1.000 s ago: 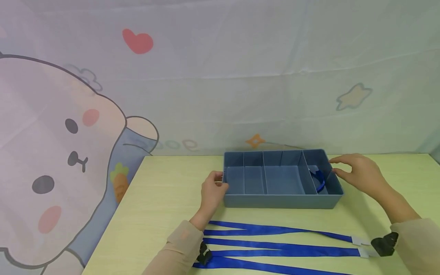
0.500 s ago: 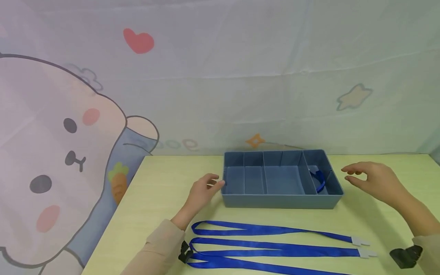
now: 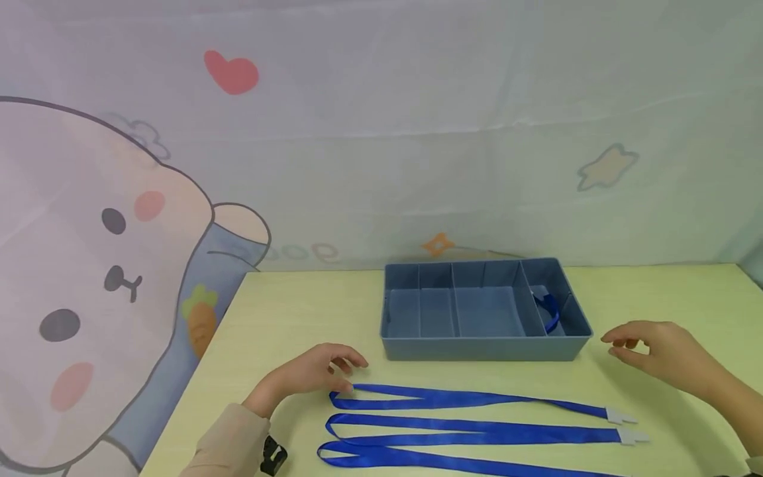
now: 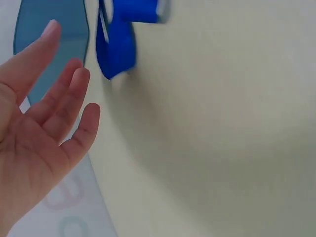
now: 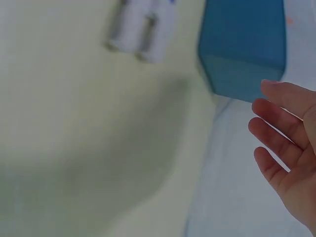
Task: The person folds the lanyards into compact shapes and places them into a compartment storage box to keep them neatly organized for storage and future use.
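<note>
Near lanyard (image 3: 411, 457): blue, across your table (image 3: 286, 305), right end cropped.
Middle lanyard (image 3: 536, 434): just beyond, white clip (image 3: 630, 436) to your right.
Far lanyard (image 3: 459, 399): alongside, similarly clipped.
Your left hand (image 3: 310, 371): released, thumb at the far lanyard's loop; contact unclear.
Your right hand (image 3: 667, 351): holding nothing, near the tray (image 3: 485, 350).
Tray: beyond the lanyards, blue strap (image 3: 554, 317) in its rightmost compartment.
Backdrop (image 3: 369, 132): printed cloth.

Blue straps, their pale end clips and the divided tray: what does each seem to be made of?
Blue straps: likely woven synthetic ribbon with a slight satin sheen; they lie flat and bend into soft loops.
Pale end clips: perhaps plastic, as they look whitish and stiff, but too small to be sure.
Divided tray: probably moulded plastic, fairly matte, given its even blue-grey colour and thin, straight walls.
</note>
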The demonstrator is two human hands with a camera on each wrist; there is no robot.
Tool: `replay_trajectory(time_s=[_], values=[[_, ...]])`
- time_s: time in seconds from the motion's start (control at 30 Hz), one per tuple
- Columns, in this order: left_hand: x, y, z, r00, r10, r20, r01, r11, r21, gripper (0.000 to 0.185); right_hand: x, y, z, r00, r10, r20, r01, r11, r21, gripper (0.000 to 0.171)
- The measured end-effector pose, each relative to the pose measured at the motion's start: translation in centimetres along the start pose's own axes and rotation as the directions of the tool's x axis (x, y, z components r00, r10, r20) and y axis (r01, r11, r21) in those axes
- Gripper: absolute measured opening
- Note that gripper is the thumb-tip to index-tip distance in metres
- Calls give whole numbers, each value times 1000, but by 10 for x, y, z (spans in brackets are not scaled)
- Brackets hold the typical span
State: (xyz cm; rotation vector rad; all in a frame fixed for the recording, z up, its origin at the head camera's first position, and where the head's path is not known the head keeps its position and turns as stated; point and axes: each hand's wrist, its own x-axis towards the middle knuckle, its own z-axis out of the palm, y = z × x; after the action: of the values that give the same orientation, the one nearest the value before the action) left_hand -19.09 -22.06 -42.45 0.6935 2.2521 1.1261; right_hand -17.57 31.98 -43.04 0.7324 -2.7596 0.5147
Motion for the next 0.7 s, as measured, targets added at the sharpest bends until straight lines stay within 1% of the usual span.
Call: replay_trajectory(time_s=[0.1, 0.17, 0.23, 0.27, 0.33, 0.4, 0.47, 0.5, 0.6, 0.7], values=[[-6, -3, 1, 1000, -9, 27, 9, 1000, -6, 38, -12, 3, 10, 995, -35, 90, 25, 994, 109, 15], [-10, -5, 2, 999, -20, 33, 20, 1000, -2, 38, -19, 6, 16, 987, -74, 141, 44, 978, 205, 14], [-12, -7, 3, 999, -24, 30, 23, 1000, 13, 38, -25, 9, 21, 978, -103, 180, 41, 947, 319, 15], [-13, -7, 4, 999, -25, 28, 24, 1000, 19, 38, -27, 11, 23, 973, -108, 202, 26, 929, 368, 15], [-14, -9, 6, 1000, -21, 21, 20, 999, 25, 38, -31, 12, 27, 967, -117, 225, 4, 894, 447, 16], [-14, -10, 7, 1000, -14, 14, 14, 999, 32, 37, -34, 13, 30, 962, -123, 242, -16, 864, 504, 17], [-14, -11, 9, 1000, -7, 6, 7, 999, 46, 35, -35, 12, 32, 960, -134, 247, -17, 848, 530, 17], [-14, -11, 9, 1000, -3, 1, 3, 998, 55, 34, -35, 11, 33, 961, -141, 240, -9, 846, 533, 17], [-13, -13, 10, 1000, 8, -5, -8, 997, 82, 33, -34, 7, 35, 962, -147, 231, 5, 852, 524, 16], [-12, -14, 11, 1000, -4, -4, 4, 996, 93, 34, -32, 4, 37, 962, -157, 221, 23, 861, 509, 16]])
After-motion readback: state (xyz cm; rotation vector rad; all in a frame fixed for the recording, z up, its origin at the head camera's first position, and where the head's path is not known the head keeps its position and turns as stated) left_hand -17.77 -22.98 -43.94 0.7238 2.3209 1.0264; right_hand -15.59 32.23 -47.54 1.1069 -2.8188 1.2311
